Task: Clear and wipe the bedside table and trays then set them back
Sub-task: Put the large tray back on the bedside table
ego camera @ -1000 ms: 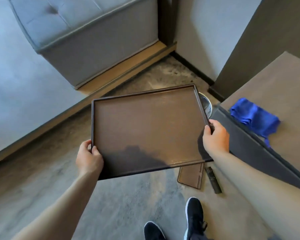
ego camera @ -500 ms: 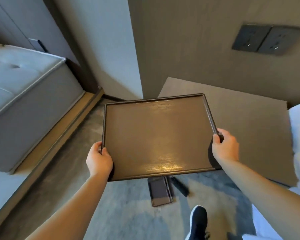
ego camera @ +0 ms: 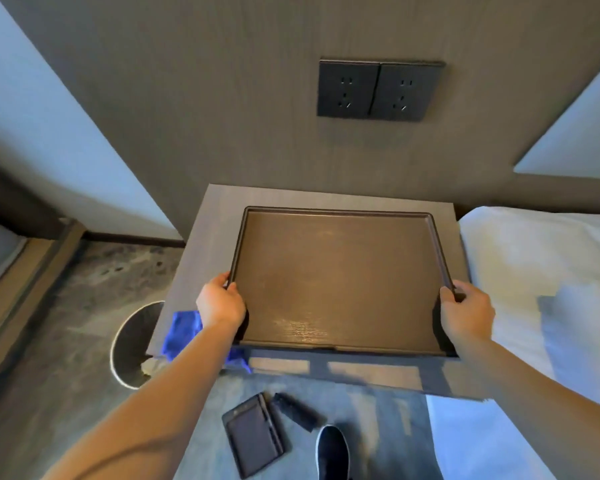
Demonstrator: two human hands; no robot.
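Observation:
A large dark brown tray (ego camera: 336, 278) with a low rim and nothing in it lies over the grey bedside table (ego camera: 208, 237), covering most of its top; whether it rests on the table I cannot tell. My left hand (ego camera: 220, 303) grips the tray's left rim near the front corner. My right hand (ego camera: 466, 308) grips the right rim near its front corner. A blue cloth (ego camera: 181, 329) lies on the table's front left corner, partly under my left forearm. On the floor below sit a small dark tray (ego camera: 253, 438) and a black remote-like stick (ego camera: 297, 412).
A round waste bin (ego camera: 129, 344) stands on the floor left of the table. A white bed (ego camera: 541, 271) borders the table's right side. Two dark wall sockets (ego camera: 380, 90) sit above the table. My shoe (ego camera: 333, 452) is beside the small tray.
The view and both hands have swung right from the floor to the bedside table, carrying the large tray over the table top. Both hands kept their grip.

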